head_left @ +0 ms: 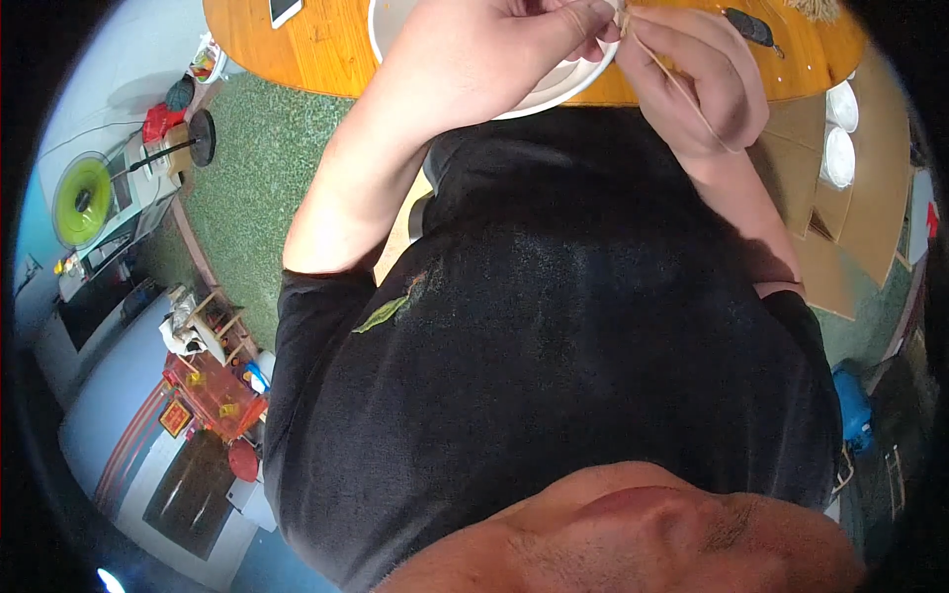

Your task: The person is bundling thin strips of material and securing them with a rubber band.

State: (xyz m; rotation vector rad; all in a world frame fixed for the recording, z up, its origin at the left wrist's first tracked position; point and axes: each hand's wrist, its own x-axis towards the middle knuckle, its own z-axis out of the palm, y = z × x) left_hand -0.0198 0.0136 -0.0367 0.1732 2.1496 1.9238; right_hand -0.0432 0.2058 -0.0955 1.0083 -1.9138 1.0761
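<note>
My left hand (489, 54) is above a white bowl (578, 87), its fingertips closed together close to my right hand's fingers. My right hand (707, 84) is curled, pinching a thin pale strand (682, 89) that runs from the meeting fingertips down across the palm toward the wrist. At the fingertips there is a small tan bit, perhaps a knot in the strand; it is too small to make out. What my left fingertips hold is mostly hidden by the fingers. My left hand and forearm cover much of the bowl.
On the wooden table (297, 54) lie a phone (285, 10) at the left, a dark key-fob-like thing (749, 27) at the right and a bundle of pale fibres (816, 8). Cardboard (865, 212) with white round containers (838, 156) is on the right; a fan (84, 200) stands left.
</note>
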